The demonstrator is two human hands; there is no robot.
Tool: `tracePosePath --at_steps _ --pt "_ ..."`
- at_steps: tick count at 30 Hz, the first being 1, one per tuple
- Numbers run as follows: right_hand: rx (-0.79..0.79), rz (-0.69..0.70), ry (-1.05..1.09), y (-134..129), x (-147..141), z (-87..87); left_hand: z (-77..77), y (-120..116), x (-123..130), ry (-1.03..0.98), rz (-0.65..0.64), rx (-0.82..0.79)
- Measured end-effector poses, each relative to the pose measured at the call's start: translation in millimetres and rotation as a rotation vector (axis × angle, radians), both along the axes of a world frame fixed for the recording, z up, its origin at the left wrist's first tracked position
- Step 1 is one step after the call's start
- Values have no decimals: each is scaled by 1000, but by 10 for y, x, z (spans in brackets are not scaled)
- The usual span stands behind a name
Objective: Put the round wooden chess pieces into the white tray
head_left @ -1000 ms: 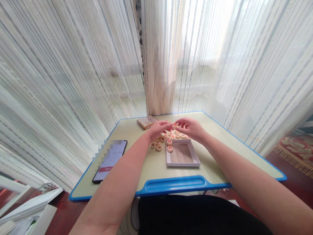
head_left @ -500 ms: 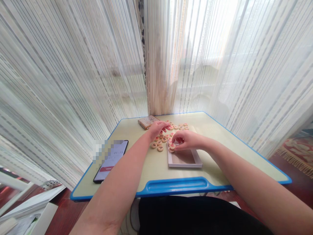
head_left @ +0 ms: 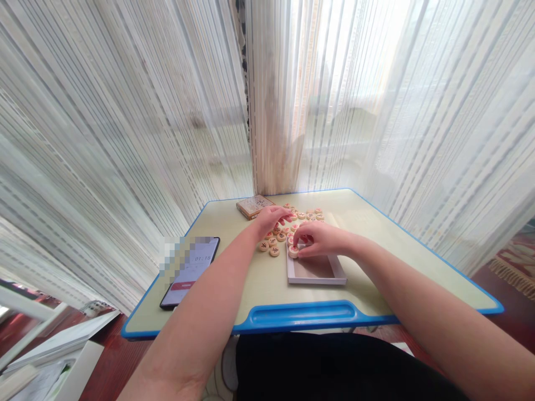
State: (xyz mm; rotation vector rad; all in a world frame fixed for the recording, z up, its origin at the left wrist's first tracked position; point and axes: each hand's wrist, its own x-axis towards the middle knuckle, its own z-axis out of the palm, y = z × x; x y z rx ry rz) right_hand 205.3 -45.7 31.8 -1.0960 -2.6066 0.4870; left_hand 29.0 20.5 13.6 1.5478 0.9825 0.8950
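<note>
- Right hand: over the left part of a shallow white box, thumb and fingertips closed on a round wooden piece, at the box's left wall, face up.
- Left hand: low over the far part of the loose pieces, fingers loosely bent; contact with any one of them impossible to tell.
- Loose pieces: pale wooden discs with red or black characters, in an uneven spread beyond and left of the white box; partly hidden by both hands.
- Flat patterned box: near the far edge of the table, just beyond the left hand.
- Phone: flat at table left, screen lit — partly pixelated.
- Table: pale yellow-green top, blue rim, moulded blue tray at the near edge.
- Striped sheer curtains: behind the table.
</note>
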Motion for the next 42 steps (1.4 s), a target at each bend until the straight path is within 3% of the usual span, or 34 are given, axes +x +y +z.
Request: tracePosePath --at_steps 12,19,22,26,30,32,37,42 --pt "15 -25 -7 -7 -6 -5 -6 -8 5 -21 22 -21" --pt "-71 -82 77 53 43 -22 -2 -18 11 -4 25 -5" --pt "-38 -259 158 123 99 -43 -8 -8 19 -2 75 11" --pt "136 -528 228 234 207 -91 -49 53 1 48 226 75" --pt "242 -605 181 323 289 -145 -128 146 -47 223 484 269" --pt "270 -629 157 361 310 -175 -162 179 -70 351 552 331" --pt "296 -733 112 458 386 -258 -201 192 -110 525 472 245" --pt "77 -926 7 488 500 -277 -201 156 -121 635 369 190"
